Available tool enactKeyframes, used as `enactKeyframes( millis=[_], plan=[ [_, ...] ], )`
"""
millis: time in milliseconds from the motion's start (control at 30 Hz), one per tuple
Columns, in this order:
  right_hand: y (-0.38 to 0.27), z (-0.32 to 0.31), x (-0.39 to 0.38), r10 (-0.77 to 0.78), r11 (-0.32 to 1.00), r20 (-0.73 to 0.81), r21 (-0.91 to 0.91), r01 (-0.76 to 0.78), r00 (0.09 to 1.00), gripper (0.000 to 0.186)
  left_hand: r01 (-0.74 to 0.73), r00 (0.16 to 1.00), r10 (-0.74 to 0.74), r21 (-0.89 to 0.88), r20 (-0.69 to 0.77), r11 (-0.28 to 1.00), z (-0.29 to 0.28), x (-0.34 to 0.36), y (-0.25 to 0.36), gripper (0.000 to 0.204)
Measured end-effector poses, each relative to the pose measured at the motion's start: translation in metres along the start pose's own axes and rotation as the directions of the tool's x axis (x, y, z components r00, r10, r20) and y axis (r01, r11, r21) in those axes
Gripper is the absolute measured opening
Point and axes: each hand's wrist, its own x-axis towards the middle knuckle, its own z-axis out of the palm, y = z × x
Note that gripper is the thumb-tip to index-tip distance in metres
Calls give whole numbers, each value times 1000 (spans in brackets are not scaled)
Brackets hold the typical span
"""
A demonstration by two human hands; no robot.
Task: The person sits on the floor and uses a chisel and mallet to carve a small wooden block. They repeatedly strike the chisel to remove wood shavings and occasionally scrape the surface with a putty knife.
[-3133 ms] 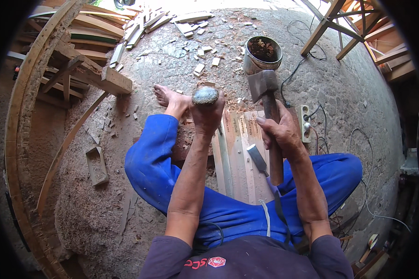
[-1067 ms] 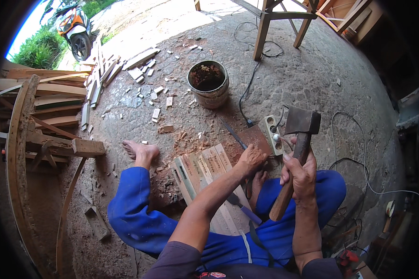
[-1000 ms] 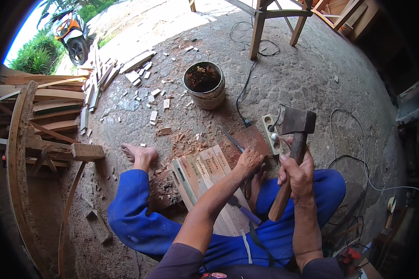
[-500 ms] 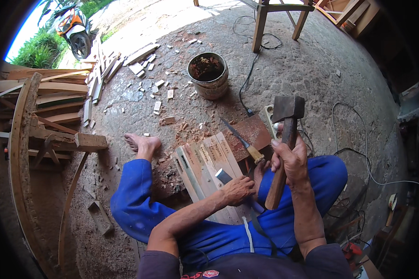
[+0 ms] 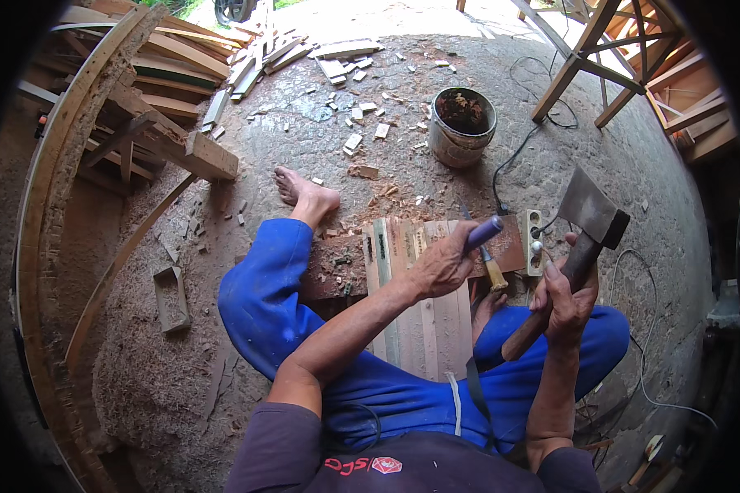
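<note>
My right hand [image 5: 569, 308] grips the wooden handle of a hatchet [image 5: 592, 205], its broad steel head raised above my right knee. In my left hand [image 5: 446, 261] is a tool with a purple cylindrical handle [image 5: 483, 233]; one end of the handle sticks out past my fingers, and the rest of the tool is hidden. Beneath my left arm, several narrow wooden boards [image 5: 415, 329] lie side by side between my legs, with dark slots and marks at their far ends. A chisel with a yellowish wooden handle [image 5: 492, 273] lies just right of the boards, beside my foot.
A power strip [image 5: 534, 238] stands by a reddish-brown panel [image 5: 508, 256]. Farther off are a bucket [image 5: 456, 152] with shavings and a wooden stand [image 5: 584, 62]. Wood offcuts [image 5: 349, 49] litter the floor. A timber frame [image 5: 37, 246] rises on the left; cables [image 5: 654, 329] trail on the right.
My left hand has lifted off the boards, and the purple handle end now points up and right; a metal end showed before. The hatchet has turned and tilted. The whole view has shifted.
</note>
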Motion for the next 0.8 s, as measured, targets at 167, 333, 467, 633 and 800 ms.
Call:
enactKeyframes(
  millis=[167,333,467,633,800],
  plan=[
    [24,20,-26,122,992,77,-4,-122,990,52,-74,929,-74,-378,-363,923,-88,28,-11,32],
    [46,42,-36,358,932,183,-10,-362,916,54,-70,922,3,-157,-388,985,-121,28,-12,26],
    [46,55,-36,441,898,202,-87,-432,875,48,-74,863,-118,-355,-491,932,-121,26,-20,26],
    [54,56,-34,441,897,201,-129,-423,874,49,17,896,-132,-264,-424,964,-108,28,-43,38],
    [58,58,-33,481,877,195,-120,-466,855,50,-1,872,-93,-192,-480,981,-96,28,-51,46]
  ],
)
